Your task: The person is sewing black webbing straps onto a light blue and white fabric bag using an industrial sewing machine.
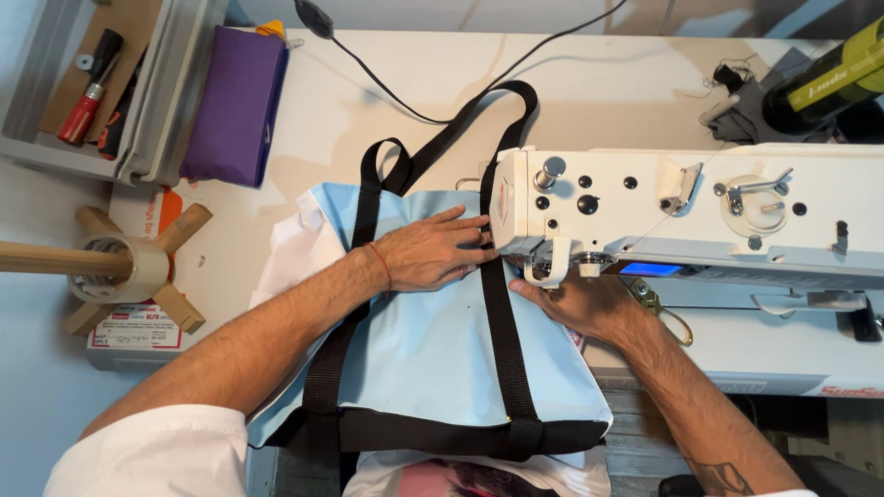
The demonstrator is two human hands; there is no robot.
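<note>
Fingers of the left hand press flat and spread on the light blue bag mid-worktop, right hand pinning the black strap under the sewing machine, so fingertips could drift toward the needle, imo.

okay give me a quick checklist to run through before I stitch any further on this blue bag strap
1. Left hand flat on the light blue bag: ok.
2. Right hand steadying fabric beside the sewing machine head: ok.
3. Black strap lying straight toward the needle: ok.
4. Fingertips away from the needle: cannot tell, needle hidden.
5. Strap loop behind the machine free of the black cable: not ok, they cross.
</note>
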